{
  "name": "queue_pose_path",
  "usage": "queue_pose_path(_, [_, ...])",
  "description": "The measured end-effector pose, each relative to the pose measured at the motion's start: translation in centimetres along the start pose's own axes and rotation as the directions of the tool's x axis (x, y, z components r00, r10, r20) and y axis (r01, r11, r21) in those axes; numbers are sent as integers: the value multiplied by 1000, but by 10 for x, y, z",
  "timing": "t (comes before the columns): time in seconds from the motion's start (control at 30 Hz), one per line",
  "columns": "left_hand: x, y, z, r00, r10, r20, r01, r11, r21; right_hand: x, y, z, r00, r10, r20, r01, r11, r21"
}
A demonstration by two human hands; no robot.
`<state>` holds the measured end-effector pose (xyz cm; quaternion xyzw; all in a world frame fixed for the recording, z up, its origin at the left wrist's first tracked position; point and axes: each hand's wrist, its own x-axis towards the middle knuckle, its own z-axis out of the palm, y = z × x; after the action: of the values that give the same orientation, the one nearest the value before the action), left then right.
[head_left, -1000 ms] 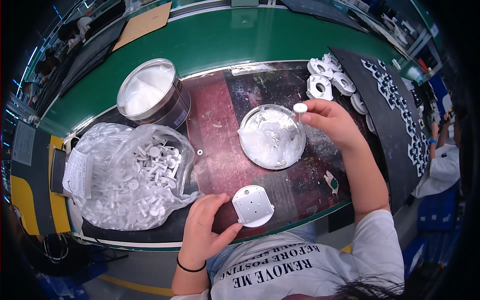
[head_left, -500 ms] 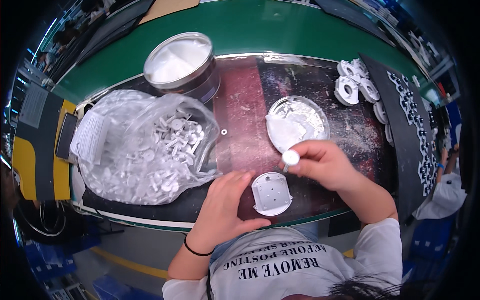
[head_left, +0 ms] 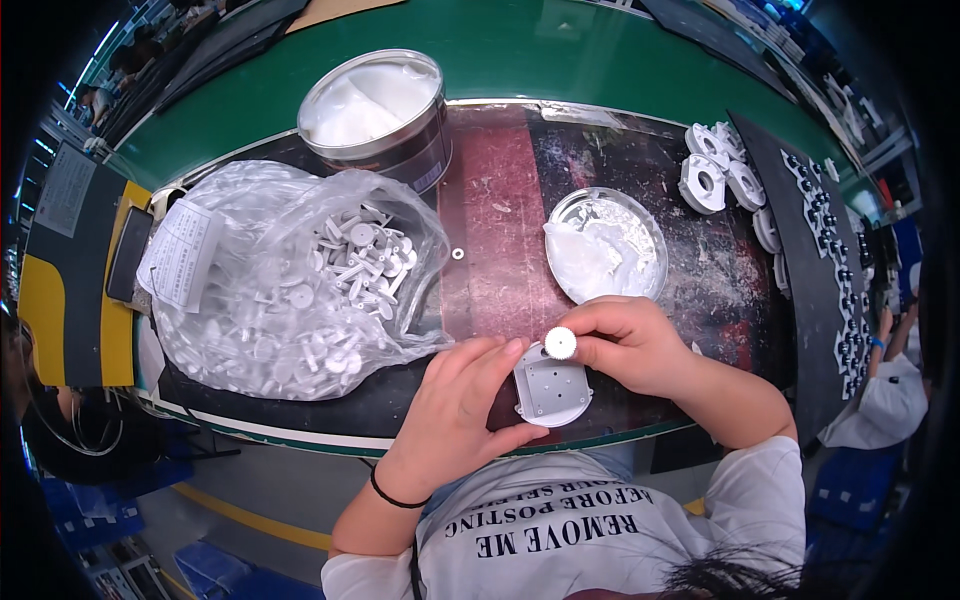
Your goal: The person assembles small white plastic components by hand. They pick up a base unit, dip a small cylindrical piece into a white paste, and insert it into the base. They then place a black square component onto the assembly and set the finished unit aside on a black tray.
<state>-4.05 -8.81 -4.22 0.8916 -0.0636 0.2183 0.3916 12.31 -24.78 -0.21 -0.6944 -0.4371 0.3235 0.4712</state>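
Observation:
Between thumb and fingers, my right hand (head_left: 632, 343) pinches a small white plastic gear (head_left: 561, 343). The gear sits over the far edge of a light grey, rounded housing plate (head_left: 556, 392) lying on the table. Its toothed face is up, and whatever is beneath it is hidden. My left hand (head_left: 462, 397) is curved against the plate's left side, fingertips at the far corner and thumb at the near one, holding it in place. Beyond my right hand stands a round metal dish (head_left: 655, 225) with white grease (head_left: 588, 258) in it.
At the left lies a clear plastic bag (head_left: 250, 290) full of white gears on shafts. A large tin (head_left: 400, 160) of white material stands behind it. A small white ring (head_left: 458, 254) lies mid-table. White ring-shaped housings (head_left: 703, 185) and a dark board (head_left: 800, 290) of small parts line the right.
My right hand has brought the gear left and nearer, from beside the dish to over the plate's far edge. My left hand has closed in against the plate. The view has shifted slightly.

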Motion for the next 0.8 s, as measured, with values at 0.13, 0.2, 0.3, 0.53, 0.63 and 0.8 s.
queue_pose_path(0.13, [1, 0, 0, 1000, 4, -4, -4, 1000, -6, -2, 1, 0, 1000, -4, 3, 4, 1000, 21])
queue_pose_path(0.2, [1, -1, 0, 1000, 11, -5, -11, 1000, -6, -2, 0, -1, 998, 65, 8, -65, 994, 92])
queue_pose_path(0.3, [1, 0, -1, 1000, 6, 0, -6, 1000, -1, -2, 0, 0, 992, 125, 24, -127, 979, 161])
queue_pose_path(0.53, [0, 0, 0, 1000, 4, -6, -4, 1000, 0, -2, 1, -1, 1000, 6, 22, -7, 1000, 8])
queue_pose_path(0.63, [1, 0, 0, 1000, 2, -4, -2, 1000, -3, -3, 0, -1, 1000, 7, 10, -7, 1000, 3])
queue_pose_path(0.8, [0, 0, 1, 1000, 0, -7, 0, 1000, -9, -4, 2, 1, 997, 83, 4, -83, 993, 89])
